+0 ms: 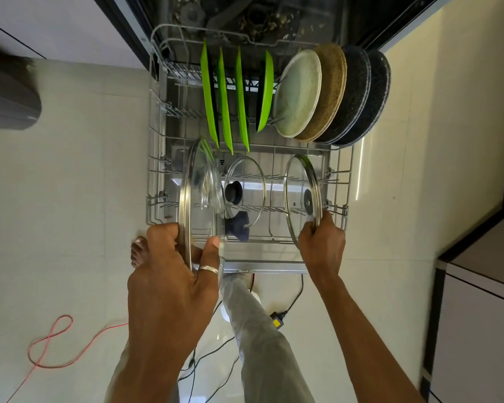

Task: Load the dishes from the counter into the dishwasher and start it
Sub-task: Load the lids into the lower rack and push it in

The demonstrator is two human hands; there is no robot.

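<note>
The left hand (172, 274), a silver ring on its thumb, grips the near rim of a large glass pot lid with a steel band (197, 196), fingers curled over the outer edge and thumb pressed on the glass face; the lid stands on edge at the near left of the pulled-out grey wire dishwasher rack (154, 158). The right hand (322, 242) clasps the near edge of a second steel-rimmed glass lid (301, 196), upright at the near right of the rack. Between the two, a smaller glass lid with a black knob (246, 190) stands in the tines, and a dark blue knob shows just beside the left lid's face. In the far row stand four bright green plates (224, 97) on edge, then, to the right, a pale round plate (298, 93), a speckled tan plate (330, 91) and two dark speckled plates (364, 94), leaning against one another. Below, on the pale tiled floor (70, 199), lie a red cable (50, 341) and black cables.
</note>
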